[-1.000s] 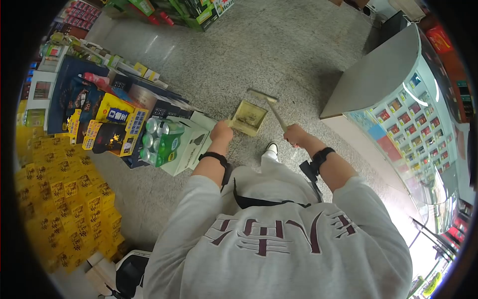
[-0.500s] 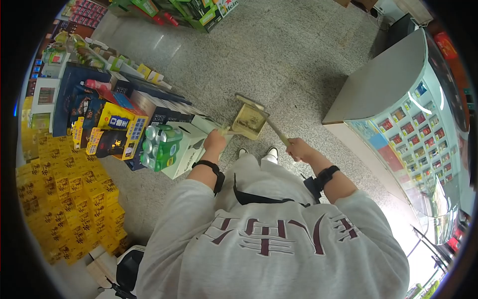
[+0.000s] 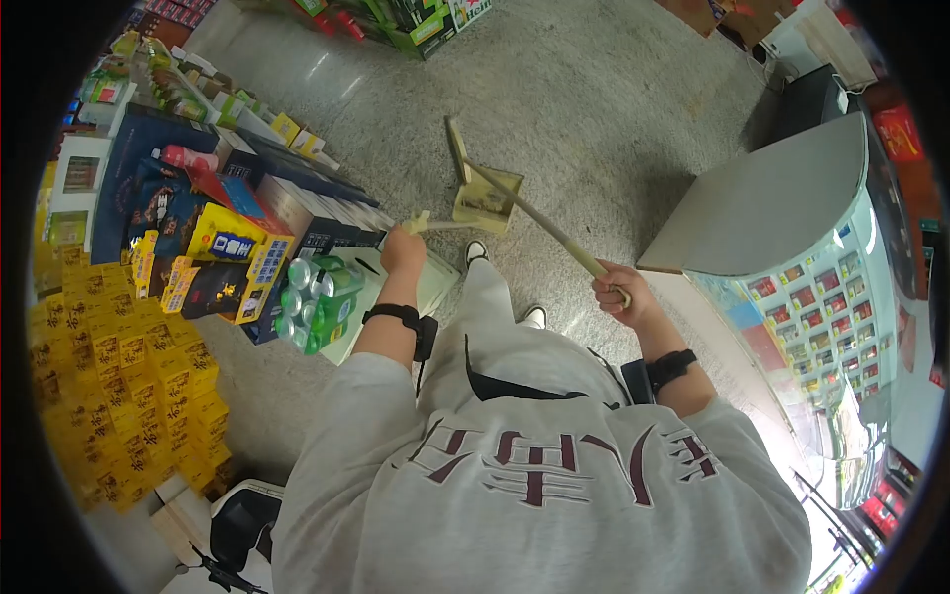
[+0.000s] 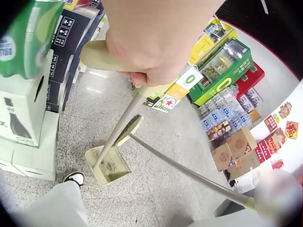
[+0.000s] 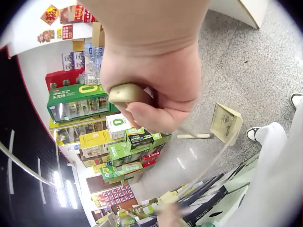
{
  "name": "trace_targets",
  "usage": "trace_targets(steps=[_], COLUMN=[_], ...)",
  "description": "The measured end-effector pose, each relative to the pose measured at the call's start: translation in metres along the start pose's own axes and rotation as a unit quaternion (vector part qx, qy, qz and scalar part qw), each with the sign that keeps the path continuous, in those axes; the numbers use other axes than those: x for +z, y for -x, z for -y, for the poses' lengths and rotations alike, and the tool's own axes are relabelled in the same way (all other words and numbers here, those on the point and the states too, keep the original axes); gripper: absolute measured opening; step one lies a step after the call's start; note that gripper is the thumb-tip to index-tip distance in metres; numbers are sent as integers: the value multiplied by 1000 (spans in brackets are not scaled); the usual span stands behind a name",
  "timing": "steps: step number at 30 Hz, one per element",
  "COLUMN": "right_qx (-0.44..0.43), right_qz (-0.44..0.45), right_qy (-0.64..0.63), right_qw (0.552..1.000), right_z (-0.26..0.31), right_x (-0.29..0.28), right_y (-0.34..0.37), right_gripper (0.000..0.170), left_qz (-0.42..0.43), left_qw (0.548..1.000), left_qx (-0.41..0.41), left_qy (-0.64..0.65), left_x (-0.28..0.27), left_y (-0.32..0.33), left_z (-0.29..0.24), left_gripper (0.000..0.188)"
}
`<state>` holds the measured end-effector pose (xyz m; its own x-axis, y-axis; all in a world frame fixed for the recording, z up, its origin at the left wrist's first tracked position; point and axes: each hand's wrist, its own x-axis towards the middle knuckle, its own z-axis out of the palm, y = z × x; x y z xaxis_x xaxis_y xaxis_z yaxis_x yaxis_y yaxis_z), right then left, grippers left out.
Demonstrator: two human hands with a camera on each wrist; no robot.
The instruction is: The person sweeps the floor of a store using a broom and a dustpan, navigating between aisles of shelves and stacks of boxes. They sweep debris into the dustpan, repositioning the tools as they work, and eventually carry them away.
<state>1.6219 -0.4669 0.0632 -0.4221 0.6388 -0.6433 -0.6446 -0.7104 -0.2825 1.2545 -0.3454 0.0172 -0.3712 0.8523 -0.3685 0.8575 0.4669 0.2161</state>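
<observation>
My left hand (image 3: 403, 252) grips the handle of a pale yellow long-handled dustpan (image 3: 487, 203), whose pan is on the floor ahead of my feet. Its handle (image 4: 120, 125) runs down to the pan in the left wrist view. In my right hand (image 3: 623, 294) is the broom handle (image 3: 539, 223), with the fingers curled round it near its end. The handle slants across above the pan to the broom head (image 3: 457, 148), which lies just beyond the pan's far left side. Dark bristles (image 4: 128, 126) show along the head. Some dark specks or stains mark the pan's inside.
At left, a stack of cartons (image 3: 322, 213) carries green drink cans (image 3: 322, 302) close by my left forearm. Yellow boxes (image 3: 129, 386) are piled behind them. A glass-topped display counter (image 3: 752, 213) stands at right. Green beer cartons (image 3: 426, 30) are at the back.
The broom head has swung to the far left side of the dustpan, its handle now crossing over the pan. My hands have spread apart, and my left foot has stepped forward.
</observation>
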Motion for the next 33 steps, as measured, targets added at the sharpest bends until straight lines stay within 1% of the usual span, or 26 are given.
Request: trace_targets(steps=[2,3,5,6,8,9,11,12,14,15,17,18,20,21,22,23,24,26,27,28,29,30,31,33], right_qx=[-17,-20,33,30,-26,-23,-24,-25,-35,-32,-24,-19,24,27,43,57,59,132,139,141,142,145,150,155], right_qz=[1,-3,-72,-74,-102,-105,-132,-134,-152,-154,-190,-189,-209,-206,-200,-192,-189,-192,-172,-166,-159,-153,-149,-146], right_qy=[-9,-8,40,42,43,44,157,162,202,208,260,265,403,407,498,585,591,614,549,557,461,358,364,251], right_qw=[1000,1000,996,996,994,993,978,977,967,966,946,945,890,890,843,786,782,755,806,802,861,910,907,944], right_z=[11,16,28,39,60,68,89,99,114,122,138,145,153,155,154,155,157,155,155,162,172,179,187,203], right_x=[20,31,53,62,83,92,112,121,130,134,146,155,174,177,178,178,189,217,207,205,203,200,203,213], right_y=[-24,-38,-69,-82,-108,-121,-145,-160,-192,-210,-249,-267,-300,-315,-331,-343,-347,-350,-358,-359,-360,-360,-355,-346], right_gripper=[18,18,19,19,15,15,8,8,5,5,5,5,7,7,8,10,10,10,10,10,9,8,8,7], left_qz=[-27,-24,-7,-7,23,27,61,62,57,59,92,93,107,107,112,118,117,121,117,119,121,119,108,94], left_qw=[999,999,1000,1000,999,999,997,997,995,995,992,993,993,993,993,992,992,989,990,991,991,991,993,995], left_qx=[17,20,12,16,25,22,31,30,72,68,68,62,44,38,37,35,29,70,61,60,58,49,45,36], left_qy=[21,23,5,8,-19,-18,-38,-33,-42,-37,-47,-44,-24,-22,-31,-38,-33,-43,-37,-4,29,33,28,27], left_x=[-7,-8,-13,-19,-34,-39,-52,-58,-64,-71,-87,-90,-94,-96,-95,-94,-92,-92,-93,-93,-93,-94,-94,-95], left_y=[-25,-41,-75,-90,-118,-133,-165,-181,-207,-217,-234,-243,-262,-271,-279,-285,-289,-297,-299,-297,-296,-295,-293,-294], left_z=[-11,-15,-23,-29,-38,-38,-41,-40,-32,-32,-31,-28,-22,-21,-21,-21,-20,-18,-17,-17,-17,-18,-20,-20], left_gripper=[28,28,27,27,28,28,29,29,30,30,31,31,30,30,30,30,30,30,30,31,31,31,31,31])
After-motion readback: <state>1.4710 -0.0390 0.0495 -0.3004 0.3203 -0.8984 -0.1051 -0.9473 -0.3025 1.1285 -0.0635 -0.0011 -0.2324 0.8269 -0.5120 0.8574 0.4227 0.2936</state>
